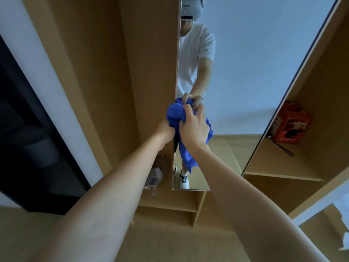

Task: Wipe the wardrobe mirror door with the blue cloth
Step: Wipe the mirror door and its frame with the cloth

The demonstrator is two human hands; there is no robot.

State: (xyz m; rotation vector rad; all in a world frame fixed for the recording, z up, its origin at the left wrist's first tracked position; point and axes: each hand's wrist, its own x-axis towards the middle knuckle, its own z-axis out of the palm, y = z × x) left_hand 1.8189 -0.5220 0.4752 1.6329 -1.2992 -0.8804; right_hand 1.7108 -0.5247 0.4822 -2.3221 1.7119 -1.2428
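both hands (192, 127) grip the bunched blue cloth (175, 114) at the mirror door (236, 82)'s left edge; I'd flatten it first, then go with long overlapping strokes

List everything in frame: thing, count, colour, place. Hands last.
blue cloth: 1, blue, bunched against the mirror's left edge, tail hanging down
mirror door: 1, reflective, centre, standing open
wardrobe: 1, light wood, behind and either side of the door
red box: 1, red-orange, on a shelf right of the door
black strap: 1, black, trailing from the box on that shelf
crumpled item: 1, brownish, blurred, low compartment left of the door
left hand: 1, gripping the cloth from below
right hand: 1, fingers curled round the cloth
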